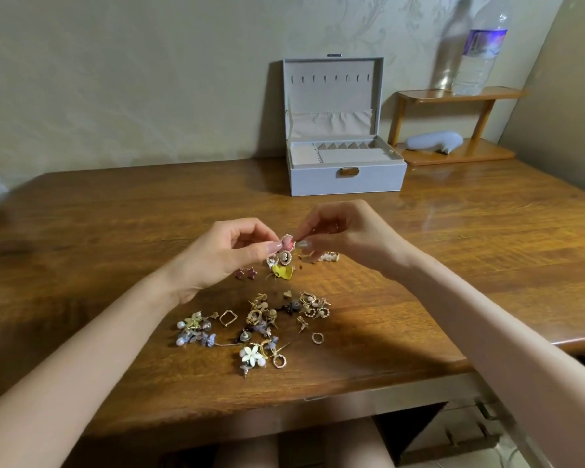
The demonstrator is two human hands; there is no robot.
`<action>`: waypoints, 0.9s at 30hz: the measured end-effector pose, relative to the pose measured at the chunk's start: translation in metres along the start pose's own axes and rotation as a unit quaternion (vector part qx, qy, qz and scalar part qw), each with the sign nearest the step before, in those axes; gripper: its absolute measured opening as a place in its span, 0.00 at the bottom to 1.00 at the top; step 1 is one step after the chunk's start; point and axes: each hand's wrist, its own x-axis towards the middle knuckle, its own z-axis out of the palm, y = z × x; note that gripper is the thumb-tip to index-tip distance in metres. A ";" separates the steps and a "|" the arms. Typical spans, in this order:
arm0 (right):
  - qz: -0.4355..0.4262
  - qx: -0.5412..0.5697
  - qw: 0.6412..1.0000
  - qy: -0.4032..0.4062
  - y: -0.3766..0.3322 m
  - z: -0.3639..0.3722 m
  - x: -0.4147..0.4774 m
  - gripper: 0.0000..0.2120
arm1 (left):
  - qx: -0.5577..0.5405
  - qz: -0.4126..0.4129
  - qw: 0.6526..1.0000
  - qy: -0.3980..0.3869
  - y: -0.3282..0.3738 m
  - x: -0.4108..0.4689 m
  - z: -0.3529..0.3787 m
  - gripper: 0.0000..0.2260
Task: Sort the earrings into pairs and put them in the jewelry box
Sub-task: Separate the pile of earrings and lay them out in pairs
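Two hands met above the middle of the wooden table [115, 231] and held one pink earring [287, 242] between them. The left hand [223, 255] pinched it from the left side with thumb and forefinger. The right hand [345, 238], its fingers curled, pinched the right edge of the same earring. The earring was lifted off the table, a little above some other pieces.

Just under the hands lay a dark oval earring [286, 257] with a pearl rim, touching a yellow heart earring [282, 272]. Two dark red star earrings [245, 273] lay side by side near the left palm, and a small gold and pearl piece [330, 256] lay under the right fingers.

Nearer to the person, between the two forearms, a loose pile of earrings [260, 322] was spread on the table: flowers, pearls, gold hoops.

Beyond the hands, well apart from them, the grey jewelry box [345, 179] stood with its lid upright. To its right stood a small wooden shelf [453, 94], with a plastic bottle [480, 45] on top and a grey object [433, 141] on the lower board.
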 end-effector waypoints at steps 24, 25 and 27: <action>-0.056 -0.122 0.987 -0.088 -0.016 0.080 0.048 0.05 | 0.089 -0.009 0.992 0.089 -0.036 -0.043 -0.061 0.06; -0.054 -0.125 0.986 -0.094 -0.016 0.081 0.049 0.05 | 0.087 -0.012 0.993 0.084 -0.037 -0.043 -0.062 0.06; -0.048 -0.142 0.983 -0.103 -0.015 0.083 0.054 0.06 | 0.102 -0.023 0.992 0.075 -0.043 -0.041 -0.063 0.06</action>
